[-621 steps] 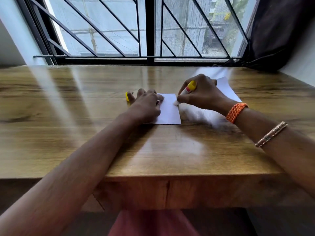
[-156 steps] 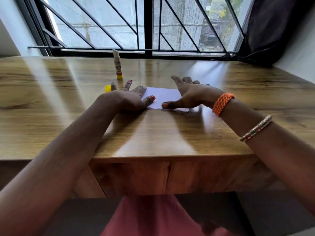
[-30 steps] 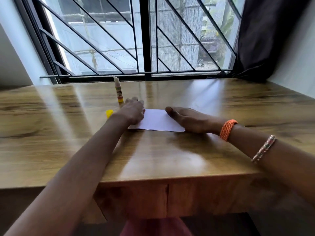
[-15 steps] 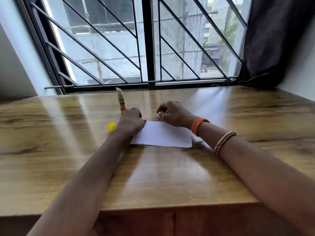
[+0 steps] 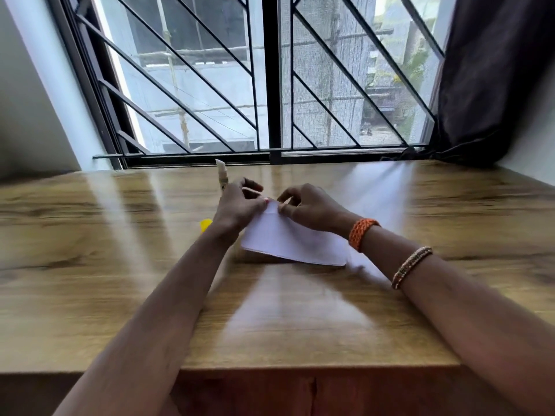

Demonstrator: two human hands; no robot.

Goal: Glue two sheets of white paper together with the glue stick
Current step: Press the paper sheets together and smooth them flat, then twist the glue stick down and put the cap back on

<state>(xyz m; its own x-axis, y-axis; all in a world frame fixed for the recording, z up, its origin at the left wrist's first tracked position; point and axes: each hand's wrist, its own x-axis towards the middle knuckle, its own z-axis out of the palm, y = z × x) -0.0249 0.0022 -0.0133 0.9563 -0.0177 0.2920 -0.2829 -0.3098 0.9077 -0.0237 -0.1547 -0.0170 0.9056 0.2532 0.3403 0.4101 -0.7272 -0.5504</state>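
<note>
The white paper sheets (image 5: pixel 292 243), stacked one on the other, are tilted up off the wooden table (image 5: pixel 120 280), far edge raised. My left hand (image 5: pixel 238 207) pinches the far left corner of the paper. At the far edge just right of it, my right hand (image 5: pixel 312 208) pinches the paper too. The glue stick (image 5: pixel 221 175) stands upright and uncapped behind my left hand, partly hidden by it. Its yellow cap (image 5: pixel 205 225) lies on the table beside my left wrist.
A barred window (image 5: pixel 270 85) runs along the table's far edge. A dark curtain (image 5: pixel 492 79) hangs at the back right. The table's front edge (image 5: pixel 315 367) is close to me.
Both hands went from pressing flat on the paper to gripping its far edge, and the paper has lifted off the table. The camera has tilted upward.
</note>
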